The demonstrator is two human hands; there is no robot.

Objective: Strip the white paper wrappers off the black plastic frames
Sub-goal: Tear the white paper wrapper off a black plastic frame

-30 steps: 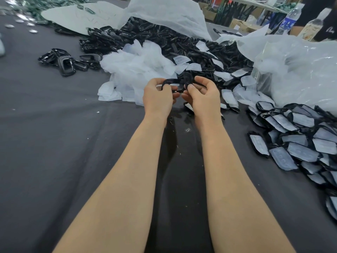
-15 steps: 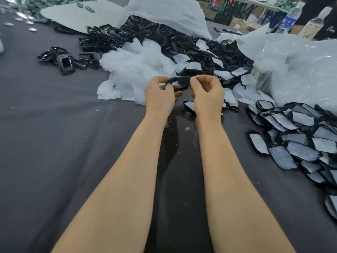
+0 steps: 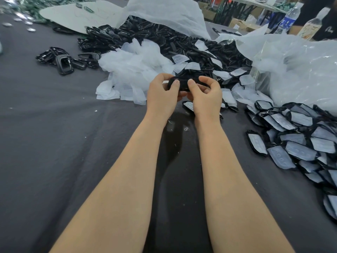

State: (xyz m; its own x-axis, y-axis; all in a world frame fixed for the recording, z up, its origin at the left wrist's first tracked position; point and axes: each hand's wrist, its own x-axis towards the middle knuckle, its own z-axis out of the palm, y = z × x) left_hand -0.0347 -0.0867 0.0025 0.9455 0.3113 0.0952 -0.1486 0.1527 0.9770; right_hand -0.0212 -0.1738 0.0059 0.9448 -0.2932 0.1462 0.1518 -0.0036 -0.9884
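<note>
My left hand (image 3: 161,96) and my right hand (image 3: 207,96) together hold one black plastic frame (image 3: 183,84) above the table's middle, thumbs pressed on its near side. Whether white paper remains on it is hidden by my fingers. Just behind my hands lies a heap of stripped white wrappers (image 3: 133,72). A big pile of bare black frames (image 3: 164,39) spreads further back. At the right sits a stack of wrapped frames (image 3: 299,143) with white paper faces.
The table is covered in dark grey cloth (image 3: 54,143). A few loose black frames (image 3: 63,61) lie at the left. Crumpled clear plastic bags (image 3: 300,70) rise at the right and back. Water bottles (image 3: 290,17) and a person stand at the far right.
Both hands kept hold of the frame and turned it between the fingers; my thumbs now sit on its near face. The arms stayed in place.
</note>
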